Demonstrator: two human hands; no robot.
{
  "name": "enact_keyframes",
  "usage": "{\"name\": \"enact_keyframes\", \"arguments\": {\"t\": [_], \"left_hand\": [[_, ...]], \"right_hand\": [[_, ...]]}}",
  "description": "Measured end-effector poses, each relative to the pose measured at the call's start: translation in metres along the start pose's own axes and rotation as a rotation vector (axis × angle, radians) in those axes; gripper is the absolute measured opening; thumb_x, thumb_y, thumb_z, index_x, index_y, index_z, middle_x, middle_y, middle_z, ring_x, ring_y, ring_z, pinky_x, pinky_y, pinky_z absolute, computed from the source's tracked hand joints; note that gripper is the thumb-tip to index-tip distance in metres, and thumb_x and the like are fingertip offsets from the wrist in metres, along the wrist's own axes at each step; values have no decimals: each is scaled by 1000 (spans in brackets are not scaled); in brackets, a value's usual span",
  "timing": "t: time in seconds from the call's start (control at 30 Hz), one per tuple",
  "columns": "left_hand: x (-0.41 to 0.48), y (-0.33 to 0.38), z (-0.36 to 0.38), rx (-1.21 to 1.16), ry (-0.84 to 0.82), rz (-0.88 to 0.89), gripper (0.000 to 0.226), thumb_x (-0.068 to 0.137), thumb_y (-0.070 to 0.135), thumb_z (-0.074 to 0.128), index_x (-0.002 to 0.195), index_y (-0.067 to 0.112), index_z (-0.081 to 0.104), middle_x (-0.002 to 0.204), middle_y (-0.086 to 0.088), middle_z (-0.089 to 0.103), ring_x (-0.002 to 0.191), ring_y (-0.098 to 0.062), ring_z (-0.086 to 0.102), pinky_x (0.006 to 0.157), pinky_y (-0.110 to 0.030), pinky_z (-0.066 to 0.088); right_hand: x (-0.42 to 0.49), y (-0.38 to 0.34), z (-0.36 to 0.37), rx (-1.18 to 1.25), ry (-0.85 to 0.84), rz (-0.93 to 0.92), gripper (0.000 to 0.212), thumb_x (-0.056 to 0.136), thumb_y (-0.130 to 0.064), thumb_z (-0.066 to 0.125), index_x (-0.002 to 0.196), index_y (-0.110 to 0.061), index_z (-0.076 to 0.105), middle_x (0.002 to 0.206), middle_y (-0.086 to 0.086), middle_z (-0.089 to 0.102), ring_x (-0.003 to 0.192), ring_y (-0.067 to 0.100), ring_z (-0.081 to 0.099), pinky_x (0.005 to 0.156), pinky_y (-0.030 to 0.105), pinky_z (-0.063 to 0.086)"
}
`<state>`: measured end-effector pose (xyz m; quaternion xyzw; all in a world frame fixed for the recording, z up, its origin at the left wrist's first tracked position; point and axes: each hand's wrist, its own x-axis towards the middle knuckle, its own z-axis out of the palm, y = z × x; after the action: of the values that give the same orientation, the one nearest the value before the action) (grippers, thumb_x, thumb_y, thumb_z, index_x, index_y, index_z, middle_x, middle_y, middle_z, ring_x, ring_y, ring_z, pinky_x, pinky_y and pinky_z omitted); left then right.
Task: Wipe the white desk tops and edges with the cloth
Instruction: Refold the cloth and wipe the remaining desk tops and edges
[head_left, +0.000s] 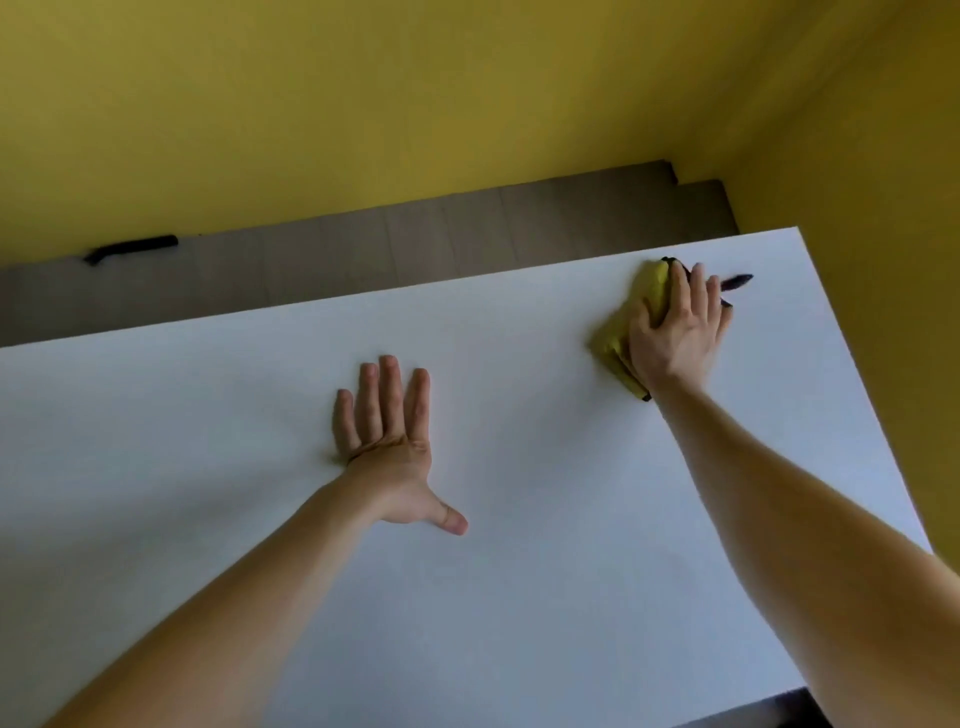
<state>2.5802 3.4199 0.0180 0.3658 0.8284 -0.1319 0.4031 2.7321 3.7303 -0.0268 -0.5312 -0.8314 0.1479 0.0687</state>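
The white desk top (519, 597) fills most of the view, its far edge running up to the right. My right hand (680, 332) presses a crumpled yellow cloth (649, 293) with dark trim flat on the desk near the far right corner, fingers spread over it. My left hand (387, 441) lies palm down on the middle of the desk, fingers apart and thumb out, holding nothing.
Beyond the far edge lies a dark wood-look floor (363, 249) below yellow walls (415, 93). A small black object (132, 248) sits on the floor by the wall at the left. The desk's right edge (878, 441) runs close to the right-hand wall.
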Motion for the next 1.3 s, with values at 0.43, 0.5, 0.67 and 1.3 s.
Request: {"name": "enact_keyframes", "arguments": {"t": [0.43,0.5,0.67,1.3], "left_hand": [[21,56,-75,42,314,-2,135,63,76,89,165,25,17,165,-7,20,156,-32,22,121,-51,37],[32,76,-80,48,286,-5,150,58,78,90,170,27,4,173,-8,6,164,-32,9,124,-56,34],[43,108,-76,52,283,-110,161,48,76,96,169,29,1,176,-12,-4,164,-40,2,126,-62,31],[34,115,-82,-33,297,-188,160,44,68,103,169,22,14,178,-4,7,166,-30,7,131,-47,26]], "right_hand": [[-10,-43,18,-29,-233,-641,73,103,-53,43,171,-33,27,180,-3,22,169,22,9,135,57,5],[23,7,-2,-19,-152,-369,72,103,-56,40,171,-34,27,180,-2,22,168,23,8,134,57,6],[28,5,-2,-72,-22,-61,76,96,-50,44,167,-24,34,177,7,28,166,34,16,134,60,7],[26,-8,6,-68,-45,-269,76,94,-48,40,166,-24,36,175,5,31,164,32,18,133,60,8]]}}
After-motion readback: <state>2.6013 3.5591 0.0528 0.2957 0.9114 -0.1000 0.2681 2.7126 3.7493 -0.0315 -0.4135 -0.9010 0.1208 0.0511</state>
